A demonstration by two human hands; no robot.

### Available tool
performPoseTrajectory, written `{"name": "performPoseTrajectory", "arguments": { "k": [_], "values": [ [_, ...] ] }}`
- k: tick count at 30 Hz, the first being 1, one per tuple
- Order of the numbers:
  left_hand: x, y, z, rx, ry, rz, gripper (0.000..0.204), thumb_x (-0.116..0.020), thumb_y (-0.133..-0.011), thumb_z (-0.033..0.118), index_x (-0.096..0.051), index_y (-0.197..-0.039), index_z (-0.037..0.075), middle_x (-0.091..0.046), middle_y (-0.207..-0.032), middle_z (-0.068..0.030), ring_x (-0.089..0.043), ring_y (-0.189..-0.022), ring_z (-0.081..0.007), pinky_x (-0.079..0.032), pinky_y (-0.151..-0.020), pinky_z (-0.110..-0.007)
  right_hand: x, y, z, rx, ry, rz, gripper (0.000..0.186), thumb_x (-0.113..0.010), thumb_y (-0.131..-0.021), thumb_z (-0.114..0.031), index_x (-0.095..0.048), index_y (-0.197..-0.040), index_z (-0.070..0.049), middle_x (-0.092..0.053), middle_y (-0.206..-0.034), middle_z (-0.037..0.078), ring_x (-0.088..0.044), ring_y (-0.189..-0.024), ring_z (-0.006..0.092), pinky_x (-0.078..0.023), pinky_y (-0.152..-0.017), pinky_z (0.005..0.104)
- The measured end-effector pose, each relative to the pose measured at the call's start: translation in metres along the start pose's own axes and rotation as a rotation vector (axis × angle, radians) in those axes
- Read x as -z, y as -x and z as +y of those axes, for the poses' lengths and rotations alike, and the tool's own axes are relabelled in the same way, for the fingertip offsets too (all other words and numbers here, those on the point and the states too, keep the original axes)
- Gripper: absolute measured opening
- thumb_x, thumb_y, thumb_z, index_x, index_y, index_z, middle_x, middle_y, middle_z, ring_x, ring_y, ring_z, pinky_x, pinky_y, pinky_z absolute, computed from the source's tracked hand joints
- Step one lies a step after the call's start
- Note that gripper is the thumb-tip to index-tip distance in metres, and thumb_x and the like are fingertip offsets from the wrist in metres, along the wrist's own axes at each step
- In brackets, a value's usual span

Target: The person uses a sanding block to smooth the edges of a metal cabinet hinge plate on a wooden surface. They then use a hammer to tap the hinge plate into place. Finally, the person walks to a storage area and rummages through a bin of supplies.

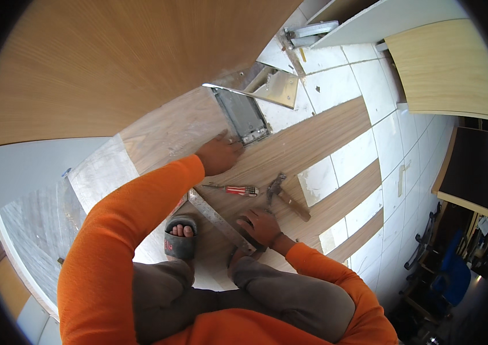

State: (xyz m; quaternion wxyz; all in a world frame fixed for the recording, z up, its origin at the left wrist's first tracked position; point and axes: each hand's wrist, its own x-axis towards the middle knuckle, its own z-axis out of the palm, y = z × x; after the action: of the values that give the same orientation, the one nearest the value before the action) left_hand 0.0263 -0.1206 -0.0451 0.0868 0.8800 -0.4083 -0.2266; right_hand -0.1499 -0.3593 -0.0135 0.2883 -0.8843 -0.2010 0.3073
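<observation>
My left hand (220,155) reaches down to the wood-look floor beside a dark rectangular recess (242,112) with a metal box in it. Its fingers are apart and near the recess's front corner; I see nothing held. Close to my right foot, my right hand (261,226) hangs low with its fingers spread and holds nothing. Just beyond it lies a claw hammer (291,204), its wooden handle pointing right. A screwdriver (241,190) with a red-and-white handle lies between the hands. A flat metal bar (218,219) slants between my feet.
A large wooden panel (129,63) rises at the upper left, beside the recess. A brass-coloured metal plate (283,89) tilts over the recess's far side. White tiles (333,86) and wood-look strips cover the floor. A pale wooden board (450,69) and a blue chair (450,282) stand right.
</observation>
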Motion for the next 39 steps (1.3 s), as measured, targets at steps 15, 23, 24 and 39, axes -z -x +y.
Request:
{"name": "performPoseTrajectory", "arguments": {
  "k": [15,23,24,39],
  "values": [
    [-0.025,0.010,-0.026,-0.116,-0.052,0.131,0.052,-0.050,-0.099,0.026,-0.046,-0.148,0.009,-0.038,-0.160,-0.0057,-0.026,-0.152,-0.0212,-0.021,-0.126,-0.046,-0.016,0.000,0.031,0.214,0.083,0.178,0.028,-0.063,-0.095,-0.035,-0.066,-0.103,-0.009,-0.062,-0.094,0.012,-0.065,-0.088,0.0301,-0.055,-0.074,0.0403],
    [-0.014,0.011,-0.028,-0.095,0.068,0.112,0.052,-0.056,-0.096,0.025,-0.049,-0.146,0.013,-0.038,-0.157,-0.0095,-0.029,-0.150,-0.0260,-0.025,-0.125,-0.043,-0.019,-0.008,0.040,0.258,0.129,0.170,0.024,-0.063,-0.095,-0.034,-0.064,-0.096,-0.010,-0.063,-0.089,0.010,-0.066,-0.077,0.0288,-0.055,-0.068,0.0394],
    [-0.012,0.012,-0.028,-0.084,0.088,0.114,0.052,-0.057,-0.096,0.025,-0.049,-0.146,0.014,-0.038,-0.157,-0.0105,-0.031,-0.149,-0.0276,-0.026,-0.124,-0.043,-0.020,-0.009,0.041,0.268,0.128,0.185,0.024,-0.063,-0.095,-0.034,-0.064,-0.095,-0.010,-0.063,-0.088,0.010,-0.066,-0.077,0.0288,-0.055,-0.067,0.0395],
    [-0.005,0.016,-0.027,-0.105,0.040,0.123,0.055,-0.065,-0.091,0.022,-0.050,-0.144,0.012,-0.038,-0.156,-0.0131,-0.036,-0.146,-0.0296,-0.034,-0.119,-0.043,-0.015,-0.012,0.039,0.261,0.164,0.135,0.022,-0.061,-0.096,-0.034,-0.066,-0.099,-0.013,-0.064,-0.091,0.008,-0.068,-0.079,0.0277,-0.057,-0.070,0.0392]
  ]
}}
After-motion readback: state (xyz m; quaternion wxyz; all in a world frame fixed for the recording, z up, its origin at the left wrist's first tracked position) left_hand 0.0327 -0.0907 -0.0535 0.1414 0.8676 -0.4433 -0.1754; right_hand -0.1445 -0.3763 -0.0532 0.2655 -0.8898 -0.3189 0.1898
